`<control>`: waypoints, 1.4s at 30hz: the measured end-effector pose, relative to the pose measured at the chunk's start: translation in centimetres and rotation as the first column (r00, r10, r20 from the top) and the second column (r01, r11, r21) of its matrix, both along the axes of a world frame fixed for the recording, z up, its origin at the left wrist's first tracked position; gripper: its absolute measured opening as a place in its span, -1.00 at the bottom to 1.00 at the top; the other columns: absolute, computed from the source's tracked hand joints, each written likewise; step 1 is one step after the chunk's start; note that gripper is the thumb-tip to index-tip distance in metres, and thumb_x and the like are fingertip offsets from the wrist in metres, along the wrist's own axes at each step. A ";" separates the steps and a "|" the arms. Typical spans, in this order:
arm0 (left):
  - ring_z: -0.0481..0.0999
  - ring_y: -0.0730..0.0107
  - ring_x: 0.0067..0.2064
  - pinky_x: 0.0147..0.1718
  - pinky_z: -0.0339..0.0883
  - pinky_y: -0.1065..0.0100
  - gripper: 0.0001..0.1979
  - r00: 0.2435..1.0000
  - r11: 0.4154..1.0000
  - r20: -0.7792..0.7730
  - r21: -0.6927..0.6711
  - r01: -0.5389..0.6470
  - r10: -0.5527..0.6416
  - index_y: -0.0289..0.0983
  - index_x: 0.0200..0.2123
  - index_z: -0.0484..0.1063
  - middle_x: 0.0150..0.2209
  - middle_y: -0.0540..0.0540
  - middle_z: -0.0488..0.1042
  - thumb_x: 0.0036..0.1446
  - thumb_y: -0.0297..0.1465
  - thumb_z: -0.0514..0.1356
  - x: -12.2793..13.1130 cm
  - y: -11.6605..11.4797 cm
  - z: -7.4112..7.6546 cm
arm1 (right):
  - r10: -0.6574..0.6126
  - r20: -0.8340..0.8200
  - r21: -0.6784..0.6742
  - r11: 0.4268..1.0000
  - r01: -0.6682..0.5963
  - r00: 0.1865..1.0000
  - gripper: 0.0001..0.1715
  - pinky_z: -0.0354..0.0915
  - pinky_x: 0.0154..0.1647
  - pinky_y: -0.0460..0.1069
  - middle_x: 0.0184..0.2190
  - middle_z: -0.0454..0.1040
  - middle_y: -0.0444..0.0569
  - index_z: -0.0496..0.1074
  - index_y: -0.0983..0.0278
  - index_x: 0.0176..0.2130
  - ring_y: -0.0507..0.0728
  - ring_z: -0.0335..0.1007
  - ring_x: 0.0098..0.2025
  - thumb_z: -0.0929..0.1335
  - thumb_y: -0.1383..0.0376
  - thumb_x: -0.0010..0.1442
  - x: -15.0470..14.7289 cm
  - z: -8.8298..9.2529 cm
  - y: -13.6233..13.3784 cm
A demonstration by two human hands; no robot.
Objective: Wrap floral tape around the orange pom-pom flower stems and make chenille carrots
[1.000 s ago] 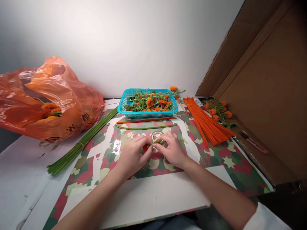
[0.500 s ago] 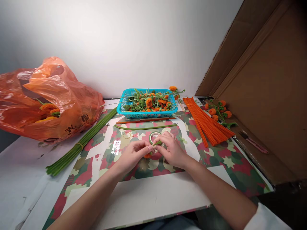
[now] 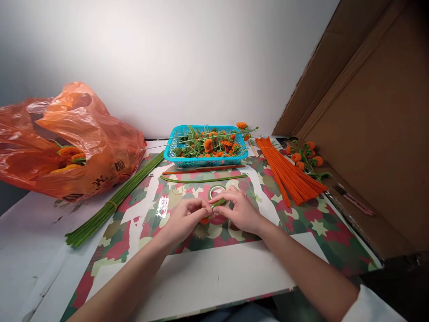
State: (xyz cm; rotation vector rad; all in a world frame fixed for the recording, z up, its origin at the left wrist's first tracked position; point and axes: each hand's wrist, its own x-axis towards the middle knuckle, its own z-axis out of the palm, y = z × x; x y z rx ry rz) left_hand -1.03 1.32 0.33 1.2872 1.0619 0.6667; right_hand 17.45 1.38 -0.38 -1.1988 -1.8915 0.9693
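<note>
My left hand (image 3: 187, 218) and my right hand (image 3: 239, 210) meet over the middle of the patterned table, fingertips close together. Between them is a small orange pipe-cleaner flower (image 3: 204, 220) with a green part (image 3: 219, 203); most of it is hidden by the fingers. The left fingers pinch near the orange head, and the right thumb and fingers close on the green part. Just behind the right fingers lies a roll of green tape (image 3: 214, 189). Farther back are a green pipe cleaner (image 3: 204, 180) and an orange pipe cleaner (image 3: 201, 170), lying crosswise.
Behind stands a blue basket (image 3: 172, 157) of orange flowers. At left are an orange plastic bag (image 3: 100, 129) and a tied bundle of green pipe cleaners (image 3: 114, 205). At right lie orange pipe cleaners (image 3: 291, 174), finished flowers (image 3: 303, 156) and a pink cutter (image 3: 357, 201) beside a cardboard wall (image 3: 362, 125).
My fingertips have shifted slightly around the small flower, and its orange head shows less. The right fingers now extend farther across toward the left hand. Everything else stays in place.
</note>
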 end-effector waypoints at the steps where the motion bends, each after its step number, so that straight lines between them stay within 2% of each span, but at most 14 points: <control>1: 0.35 0.44 -0.44 -0.48 0.18 0.45 -0.80 0.998 0.997 0.053 -0.081 0.017 -0.012 -0.29 -0.52 0.39 -0.51 -0.01 0.39 0.05 -0.30 0.19 -0.1 0.1 -0.1 | 0.020 -0.003 0.033 0.999 -0.020 1.000 -0.83 0.19 -0.09 0.04 -0.34 0.46 -0.11 0.55 0.14 -0.26 0.11 0.27 -0.15 0.41 0.38 0.13 0.0 0.0 0.0; 4: 0.43 0.37 -0.41 -0.42 0.26 0.39 -0.82 0.980 0.958 0.197 -0.272 0.092 -0.038 -0.31 -0.52 0.40 -0.48 -0.07 0.44 -0.01 -0.30 0.21 -0.3 0.4 -0.2 | 0.044 -0.004 0.102 0.994 -0.044 0.999 -0.89 0.18 -0.10 0.04 -0.39 0.47 -0.12 0.53 0.17 -0.31 0.10 0.26 -0.20 0.40 0.37 0.14 0.1 0.2 0.0; 6: 0.43 0.35 -0.42 -0.43 0.28 0.36 -0.80 0.981 0.953 0.185 -0.285 0.104 -0.052 -0.31 -0.53 0.40 -0.49 -0.09 0.45 -0.01 -0.28 0.21 -0.4 0.4 -0.2 | 0.043 0.024 0.105 0.993 -0.045 0.999 -0.91 0.16 -0.07 0.06 -0.37 0.48 -0.11 0.51 0.18 -0.33 0.10 0.27 -0.19 0.39 0.36 0.16 0.1 0.2 -0.1; 8: 0.43 0.33 -0.42 -0.44 0.28 0.36 -0.75 0.998 0.989 0.044 -0.137 0.059 -0.053 -0.30 -0.51 0.42 -0.49 -0.08 0.45 0.05 -0.23 0.17 -0.3 0.2 0.1 | 0.016 0.071 0.097 0.995 -0.023 0.997 -0.93 0.13 -0.04 0.09 -0.33 0.50 -0.11 0.50 0.19 -0.33 0.11 0.28 -0.18 0.38 0.35 0.17 0.0 0.3 -0.1; 10: 0.46 0.29 -0.35 -0.38 0.30 0.34 -0.76 0.990 0.983 -0.142 0.182 0.017 0.009 -0.27 -0.41 0.45 -0.41 -0.08 0.48 0.08 -0.20 0.17 -0.1 -0.1 0.4 | -0.042 0.113 0.090 0.995 0.031 0.993 -0.93 0.10 -0.02 0.11 -0.33 0.52 -0.11 0.49 0.19 -0.34 0.12 0.28 -0.18 0.38 0.35 0.18 -0.1 0.3 -0.1; 12: 0.47 0.25 -0.24 -0.27 0.32 0.31 -0.81 0.952 0.859 -0.286 0.508 0.054 0.109 -0.23 -0.31 0.45 -0.29 -0.10 0.51 0.07 -0.24 0.19 0.1 -0.3 0.4 | -0.093 0.139 0.080 0.993 0.083 0.986 -0.93 0.08 -0.02 0.12 -0.36 0.52 -0.12 0.49 0.19 -0.34 0.13 0.29 -0.18 0.38 0.34 0.18 -0.3 0.2 -0.1; 14: 0.47 0.24 -0.21 -0.20 0.32 0.27 -0.88 0.902 0.706 -0.381 0.695 0.135 0.203 -0.21 -0.32 0.43 -0.25 -0.10 0.52 0.09 -0.31 0.17 0.3 -0.4 0.2 | -0.122 0.156 0.066 0.991 0.113 0.980 -0.94 0.08 -0.03 0.12 -0.37 0.50 -0.11 0.50 0.18 -0.34 0.13 0.30 -0.18 0.38 0.32 0.18 -0.6 0.0 -0.1; 16: 0.47 0.26 -0.26 -0.21 0.31 0.26 -0.89 0.861 0.622 -0.446 0.754 0.213 0.245 -0.21 -0.39 0.41 -0.29 -0.10 0.53 0.14 -0.36 0.11 0.5 -0.4 -0.1 | -0.142 0.164 0.053 0.989 0.135 0.976 -0.94 0.09 -0.05 0.11 -0.38 0.49 -0.10 0.50 0.18 -0.34 0.12 0.31 -0.20 0.39 0.30 0.17 -0.7 -0.1 -0.1; 18: 0.47 0.27 -0.30 -0.26 0.30 0.28 -0.85 0.845 0.606 -0.474 0.756 0.248 0.246 -0.21 -0.41 0.41 -0.34 -0.09 0.52 0.17 -0.38 0.08 0.4 -0.2 -0.2 | -0.147 0.160 0.048 0.989 0.141 0.976 -0.96 0.08 -0.05 0.11 -0.37 0.49 -0.10 0.51 0.18 -0.34 0.13 0.31 -0.20 0.39 0.31 0.16 -0.8 -0.2 -0.2; 23: 0.45 0.31 -0.31 -0.32 0.28 0.35 -0.82 0.884 0.794 -0.463 0.559 0.240 0.060 -0.22 -0.43 0.43 -0.37 -0.07 0.51 0.17 -0.34 0.10 -0.3 0.0 0.5 | -0.053 0.177 0.104 0.994 0.035 0.983 -0.94 0.02 -0.05 0.13 -0.35 0.53 -0.13 0.49 0.17 -0.34 0.14 0.27 -0.17 0.39 0.33 0.18 -0.2 0.3 -0.3; 27: 0.44 0.33 -0.31 -0.38 0.28 0.41 -0.78 0.940 0.923 -0.297 0.289 0.254 -0.166 -0.24 -0.47 0.46 -0.35 -0.06 0.50 0.14 -0.29 0.13 -0.9 0.3 1.1 | 0.077 0.190 0.103 0.990 -0.097 0.979 -0.91 0.03 -0.04 0.13 -0.41 0.49 -0.15 0.49 0.18 -0.36 0.12 0.25 -0.19 0.39 0.36 0.18 0.4 1.0 -0.3; 31: 0.33 0.41 -0.44 -0.45 0.23 0.43 -0.76 0.948 0.951 -0.156 0.100 0.294 -0.276 -0.27 -0.54 0.44 -0.51 -0.02 0.37 0.08 -0.25 0.19 -1.1 0.5 1.3 | 0.160 0.103 0.057 0.984 -0.167 0.982 -0.94 0.12 -0.04 0.09 -0.46 0.43 -0.13 0.51 0.19 -0.37 0.11 0.27 -0.19 0.41 0.33 0.16 0.7 0.8 -0.1; 36: 0.30 0.45 -0.49 -0.51 0.21 0.44 -0.75 0.981 0.983 -0.066 -0.019 0.182 -0.183 -0.29 -0.52 0.44 -0.55 0.00 0.34 -0.01 -0.21 0.27 -1.1 0.5 1.2 | 0.103 0.069 0.043 0.993 -0.106 0.992 -0.98 0.15 -0.07 0.07 -0.40 0.45 -0.12 0.53 0.17 -0.33 0.11 0.29 -0.19 0.43 0.29 0.13 0.6 0.5 0.0; 42: 0.45 0.34 -0.37 -0.40 0.28 0.39 -0.82 0.963 0.925 0.207 -0.300 0.231 -0.173 -0.30 -0.57 0.45 -0.47 -0.11 0.49 -0.09 -0.31 0.30 -1.1 0.9 0.4 | 0.127 0.132 0.261 0.952 -0.158 0.983 -0.92 0.04 -0.07 0.10 -0.38 0.52 -0.14 0.48 0.19 -0.34 0.11 0.25 -0.21 0.39 0.38 0.17 0.4 0.8 -0.3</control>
